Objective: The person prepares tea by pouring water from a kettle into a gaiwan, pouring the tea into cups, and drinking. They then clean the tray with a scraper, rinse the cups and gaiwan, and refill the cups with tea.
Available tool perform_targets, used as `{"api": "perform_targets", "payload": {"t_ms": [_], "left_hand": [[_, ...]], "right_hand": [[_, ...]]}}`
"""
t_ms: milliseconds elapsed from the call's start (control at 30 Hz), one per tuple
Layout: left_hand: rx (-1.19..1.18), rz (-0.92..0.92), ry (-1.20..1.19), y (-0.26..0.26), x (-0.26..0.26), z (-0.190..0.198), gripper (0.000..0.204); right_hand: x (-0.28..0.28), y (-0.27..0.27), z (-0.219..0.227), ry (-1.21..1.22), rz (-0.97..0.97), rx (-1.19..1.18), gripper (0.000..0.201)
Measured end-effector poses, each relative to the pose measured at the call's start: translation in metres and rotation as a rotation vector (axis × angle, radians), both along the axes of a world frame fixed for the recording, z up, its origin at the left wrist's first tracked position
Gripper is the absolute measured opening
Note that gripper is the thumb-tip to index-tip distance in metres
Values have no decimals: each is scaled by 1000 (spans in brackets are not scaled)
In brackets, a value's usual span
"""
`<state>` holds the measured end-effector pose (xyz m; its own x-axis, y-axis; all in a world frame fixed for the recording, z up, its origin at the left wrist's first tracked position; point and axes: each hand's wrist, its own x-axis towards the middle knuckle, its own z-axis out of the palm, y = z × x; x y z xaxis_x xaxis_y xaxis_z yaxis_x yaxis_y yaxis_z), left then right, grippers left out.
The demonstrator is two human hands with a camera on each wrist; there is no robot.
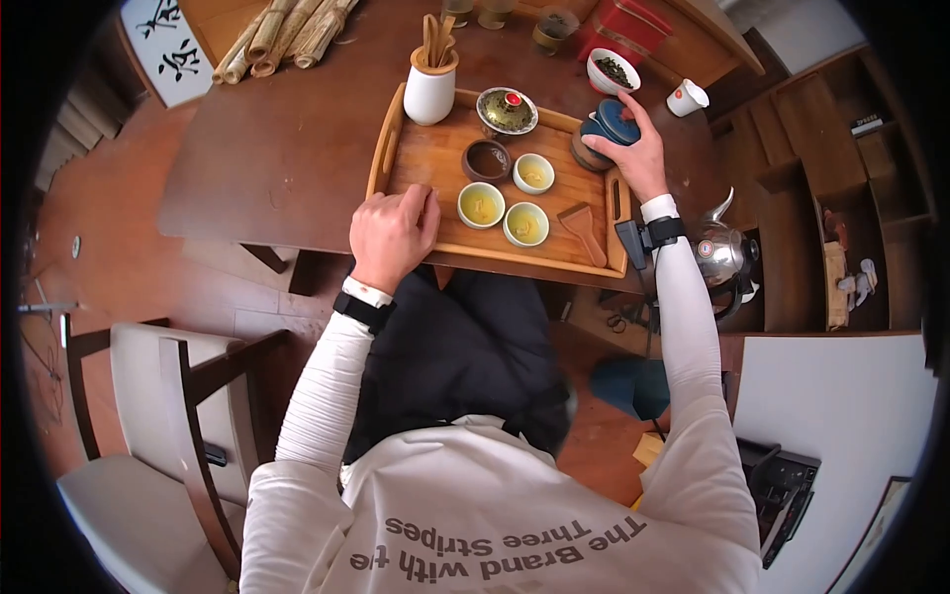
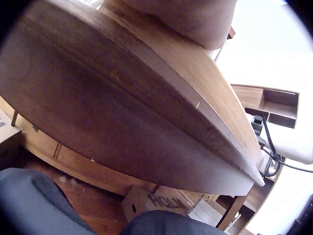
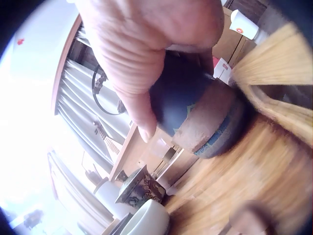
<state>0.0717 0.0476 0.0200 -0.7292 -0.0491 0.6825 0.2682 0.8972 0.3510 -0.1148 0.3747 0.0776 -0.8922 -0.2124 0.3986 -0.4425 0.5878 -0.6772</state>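
Observation:
My right hand (image 1: 635,156) grips a blue lidded tea jar (image 1: 618,121) with a brown band, thumb on one side and fingers on the other. The jar (image 3: 198,110) is at the back right corner of a wooden tray (image 1: 445,238), and part of its lid is hidden by the palm in the right wrist view. My left hand (image 1: 394,233) lies at the tray's front left edge, fingers loosely curled, holding nothing. On the tray are several white cups of pale yellow tea (image 1: 481,206), a dark brown cup (image 1: 486,159), a patterned lidded bowl (image 1: 507,112) and a wooden scoop-like tool (image 1: 582,232).
A white holder (image 1: 429,94) with wooden tea tools stands at the tray's back left. Behind the jar is a white bowl of dark leaves (image 1: 614,71); a white paper cup (image 1: 688,97) sits to its right. A steel kettle (image 1: 714,249) stands beyond the tray's right end.

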Motion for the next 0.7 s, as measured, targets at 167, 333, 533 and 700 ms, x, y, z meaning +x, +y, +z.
{"api": "perform_targets", "payload": {"t_ms": [167,333,533,700], "left_hand": [[2,-23,10,1,-1,3,7],[7,-31,-10,1,0,2,8],[-17,-41,20,2,-2,5,12],[-25,-45,5,1,-1,3,8]], "right_hand": [[5,11,-3,-6,6,-45,95],[50,34,2,99,-130,-295,78],[126,50,-36,46,-468,-492,23],[140,49,-68,194,-416,-288,29]]}}
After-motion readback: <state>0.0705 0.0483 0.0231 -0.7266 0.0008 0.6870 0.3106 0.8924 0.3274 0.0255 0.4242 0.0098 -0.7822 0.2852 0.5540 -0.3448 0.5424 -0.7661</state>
